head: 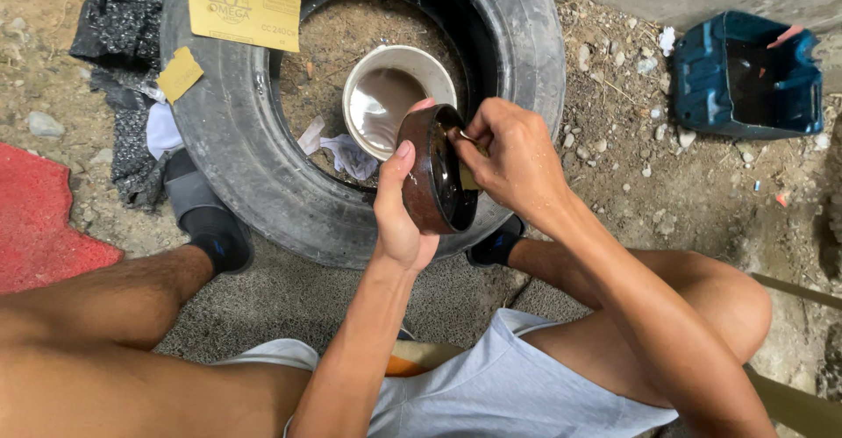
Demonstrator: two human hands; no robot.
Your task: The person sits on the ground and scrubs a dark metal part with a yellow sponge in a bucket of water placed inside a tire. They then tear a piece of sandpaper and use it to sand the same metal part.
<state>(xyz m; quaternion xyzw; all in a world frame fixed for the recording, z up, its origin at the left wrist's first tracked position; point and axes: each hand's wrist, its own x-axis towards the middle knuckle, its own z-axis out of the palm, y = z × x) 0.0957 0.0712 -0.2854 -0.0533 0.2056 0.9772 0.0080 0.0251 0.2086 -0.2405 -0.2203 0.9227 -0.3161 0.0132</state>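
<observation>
The left hand [399, 214] grips a round dark-brown bowl [436, 170] from behind, thumb up along its rim and palm cupping the outer wall, so the bowl stands on edge with its glossy inside facing toward three o'clock. The right hand [513, 159] is pinched shut on a small yellowish scrap of sandpaper [467, 178], pressed against the inner face of the bowl just inside the rim. Both hands meet at the centre of the view, above the near wall of the tyre.

The big black tyre [237, 140] lies flat on the gravel ground [631, 175], filling the view from ten o'clock to one o'clock. At nine o'clock a red mat [39, 219] lies well apart from the tyre. At two o'clock a blue plastic case [745, 74] lies open on the gravel. At eleven o'clock crumpled black plastic sheet [114, 26] is tucked against the tyre's outer wall. On top of the tyre, at eleven o'clock, rests a yellow sandpaper sheet [244, 6]. Inside the tyre's hole stands a white tub [360, 83] holding cloudy water, just beyond the bowl. Beside it lies a bit of crumpled white rag [351, 156]. On the tyre wall near ten o'clock sits a small torn piece of yellow paper [180, 73].
</observation>
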